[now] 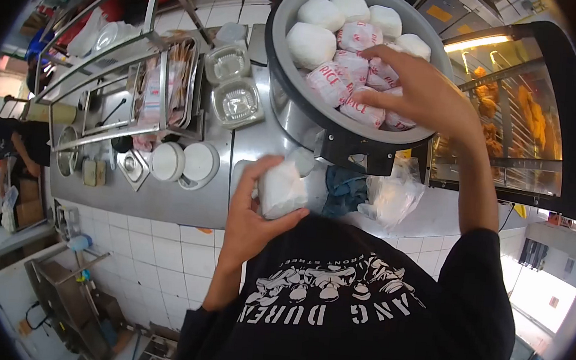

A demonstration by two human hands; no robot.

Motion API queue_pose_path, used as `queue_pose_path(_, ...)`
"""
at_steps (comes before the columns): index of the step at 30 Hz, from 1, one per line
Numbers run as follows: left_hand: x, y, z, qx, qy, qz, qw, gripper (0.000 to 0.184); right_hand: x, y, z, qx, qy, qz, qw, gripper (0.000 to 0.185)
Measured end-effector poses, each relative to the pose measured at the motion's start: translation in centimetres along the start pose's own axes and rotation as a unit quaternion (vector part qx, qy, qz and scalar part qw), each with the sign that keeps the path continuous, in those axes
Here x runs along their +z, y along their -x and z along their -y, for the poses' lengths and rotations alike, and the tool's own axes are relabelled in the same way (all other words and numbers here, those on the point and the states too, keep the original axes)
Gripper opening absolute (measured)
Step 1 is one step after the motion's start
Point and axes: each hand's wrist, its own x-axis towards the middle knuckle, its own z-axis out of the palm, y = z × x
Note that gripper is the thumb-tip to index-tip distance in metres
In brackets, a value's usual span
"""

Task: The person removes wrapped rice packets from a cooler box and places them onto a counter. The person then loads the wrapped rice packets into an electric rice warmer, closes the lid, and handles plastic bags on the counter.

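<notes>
My left hand (251, 218) is closed round a plain white paper-wrapped packet (282, 190), held above the counter's front edge. My right hand (420, 95) reaches over a large round grey-rimmed pot (280, 64), its thumb and fingers apart above the packets inside. Several of these are wrapped rice packets (327, 83) printed with red "RICE" lettering; others are plain white wrapped packets (311, 44) along the far and left side. Part of the printed ones is covered by my right hand, and I cannot tell whether its fingertips touch them.
Clear plastic clamshell boxes (235, 101) stand left of the pot. Farther left are a metal rack (163, 96) and white round lids (200, 163). A teal cloth (345, 190) and plastic bag (396, 195) lie before the pot. Right stands a lit fried-food cabinet (510, 113). Another person (13, 141) is far left.
</notes>
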Motion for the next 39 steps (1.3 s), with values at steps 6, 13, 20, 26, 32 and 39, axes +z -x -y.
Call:
queue_pose_path(6,3.0,-3.7,-5.2,0.312,-0.250,-0.081,0.913,0.095,1.0,3.6,9.5,0.043,-0.387,0.114,0.914,0.057)
queue_pose_path(13,-4.0,-3.4,7.3,0.011,-0.349,-0.049,0.936,0.094,-1.7,2.5,0.9,0.116,-0.365,-0.042,0.923,0.055)
queue_pose_path(20,-5.6,-0.7,18.8,-0.185,-0.566,-0.032,0.803,0.089,4.5,-5.6,-7.9,0.072,-0.153,-0.013,0.985,0.052)
queue_pose_path(26,-4.5,-1.5,19.3,-0.184,-0.542,-0.083,0.815,0.081,4.3,-4.7,-3.6,0.052,0.030,-0.020,0.998,0.058)
queue_pose_path(32,-6.9,-2.9,18.2,-0.293,-0.148,-0.065,0.942,0.073,4.4,-4.7,-4.2,0.034,-0.029,0.069,0.997,0.065)
queue_pose_path(39,-6.2,-8.1,-2.9,0.001,-0.043,0.052,0.998,0.084,0.5,-2.7,-5.6,0.021,-0.156,-0.056,0.986,0.053)
